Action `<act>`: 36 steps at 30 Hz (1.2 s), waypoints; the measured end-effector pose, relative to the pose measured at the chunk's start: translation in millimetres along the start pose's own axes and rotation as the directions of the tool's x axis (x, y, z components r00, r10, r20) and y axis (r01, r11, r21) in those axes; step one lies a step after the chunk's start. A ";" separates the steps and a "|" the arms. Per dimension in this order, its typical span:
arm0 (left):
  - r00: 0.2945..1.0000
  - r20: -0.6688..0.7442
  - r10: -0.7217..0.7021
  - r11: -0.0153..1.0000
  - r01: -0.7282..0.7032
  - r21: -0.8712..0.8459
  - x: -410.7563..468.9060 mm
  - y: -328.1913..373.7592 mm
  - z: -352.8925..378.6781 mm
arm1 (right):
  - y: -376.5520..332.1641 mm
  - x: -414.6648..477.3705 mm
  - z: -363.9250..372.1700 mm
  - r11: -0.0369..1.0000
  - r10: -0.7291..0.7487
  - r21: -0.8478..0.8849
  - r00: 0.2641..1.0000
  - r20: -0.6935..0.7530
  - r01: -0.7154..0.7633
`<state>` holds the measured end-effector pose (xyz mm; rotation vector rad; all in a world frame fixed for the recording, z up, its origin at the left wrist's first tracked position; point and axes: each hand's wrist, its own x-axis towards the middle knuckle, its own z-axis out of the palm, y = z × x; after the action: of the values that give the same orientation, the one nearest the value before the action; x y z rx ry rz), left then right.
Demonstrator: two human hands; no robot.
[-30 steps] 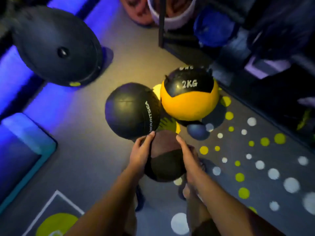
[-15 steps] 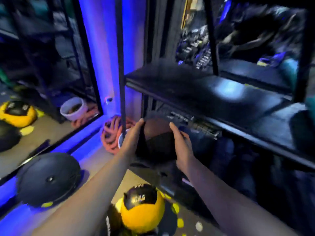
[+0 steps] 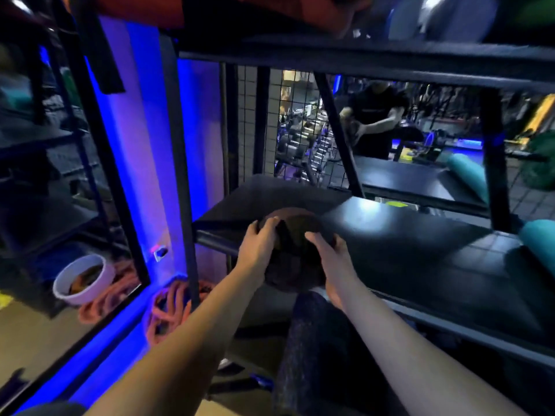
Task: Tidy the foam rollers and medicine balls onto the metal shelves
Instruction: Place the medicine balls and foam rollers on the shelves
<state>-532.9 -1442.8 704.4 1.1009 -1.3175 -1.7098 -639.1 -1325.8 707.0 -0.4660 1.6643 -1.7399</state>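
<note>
I hold a dark brown-and-black medicine ball [image 3: 295,235] between both hands at the front left edge of the black metal shelf [image 3: 405,235]. My left hand [image 3: 259,244] grips its left side and my right hand [image 3: 330,259] its right side. The ball's lower part hangs over the shelf's front rail; I cannot tell whether it rests on the shelf. A teal foam roller [image 3: 539,241] lies on the same shelf at the far right. A dark speckled foam roller [image 3: 309,349] stands below my hands.
A black upright post [image 3: 180,175] borders the shelf on the left. A mirror on the left wall reflects a white bucket [image 3: 82,279] and orange rope [image 3: 168,307] on the floor. An upper shelf [image 3: 360,60] runs overhead. Behind the shelf a mirror shows a person.
I lifted the medicine ball from the floor beside the other balls and raised it to the shelf's front edge; my view swung up from the floor to the shelves.
</note>
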 end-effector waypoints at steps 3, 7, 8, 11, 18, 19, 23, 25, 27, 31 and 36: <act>1.000 -0.022 0.007 0.984 -0.003 0.178 43.6 -3.2 -4.8 | -3.0 31.4 23.0 0.990 -0.028 -0.143 0.998 -0.056 0.020; 0.995 -0.021 0.097 0.858 -0.073 0.508 53.2 16.0 -0.6 | -9.3 69.8 48.3 0.952 -0.060 -0.307 0.986 -0.156 0.010; 0.973 -0.022 0.230 0.796 -0.176 0.579 57.0 15.7 -0.1 | -10.7 74.4 53.3 0.932 -0.092 -0.362 0.982 -0.166 0.026; 0.655 0.214 0.725 0.452 -0.686 0.569 75.5 8.3 -6.8 | -15.7 82.9 61.5 0.841 -0.227 -0.526 0.966 -0.127 0.128; 0.666 0.167 0.727 0.590 -0.731 0.343 139.0 16.5 -18.9 | 10.5 108.3 74.1 0.839 -0.387 -0.434 0.921 -0.052 0.328; 0.715 0.149 0.683 0.656 -0.690 0.308 148.4 19.6 -20.6 | 9.6 113.1 80.9 0.847 -0.375 -0.424 0.926 -0.050 0.320; 0.866 0.055 0.497 0.834 -0.494 0.244 168.2 24.8 -43.0 | -8.6 135.8 117.6 0.817 -0.396 -0.477 0.916 -0.055 0.325; 0.902 0.015 0.432 0.870 -0.421 0.256 174.7 22.9 -56.0 | -14.8 143.8 133.7 0.786 -0.396 -0.524 0.918 -0.018 0.328; 0.932 -0.026 0.362 0.889 -0.337 0.309 181.1 23.4 -61.9 | -18.4 149.4 146.1 0.747 -0.412 -0.571 0.911 0.006 0.341; 0.897 -0.086 0.433 0.778 -0.325 0.537 189.7 32.7 -63.4 | -32.0 163.9 157.2 0.729 -0.351 -0.628 0.936 -0.001 0.273; 0.583 0.290 0.759 0.373 -0.754 0.542 172.8 19.1 -46.3 | -40.1 176.5 154.5 0.749 -0.248 -0.642 0.968 -0.042 0.164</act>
<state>-557.3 -1619.7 682.2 0.5838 -2.0435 -0.5420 -669.4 -1560.6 730.6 -0.8932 2.3732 -1.3188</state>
